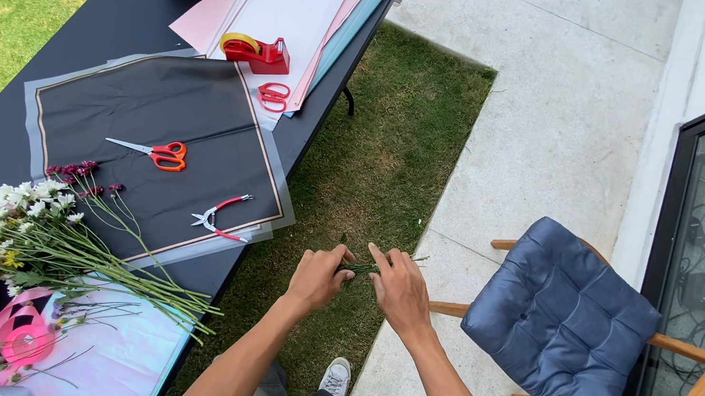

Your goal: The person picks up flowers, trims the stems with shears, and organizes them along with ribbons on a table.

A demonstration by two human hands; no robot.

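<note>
Together the left hand (317,277) and right hand (399,288) met over the grass (378,164), fingers pinching a green stem (359,268), beside the dark surface (127,23) holding flowers (18,231)

Bright, even daylight, soft shadows, sharp focus throughout (slight wide-angle bending at the edges), reflections on glass.

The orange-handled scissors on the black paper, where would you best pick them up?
Take the orange-handled scissors by the orange loops at their right end, coming from above. They lie flat on the black paper, closed blades pointing left, so the loops are the thick, blunt part with bare paper around them.
</note>
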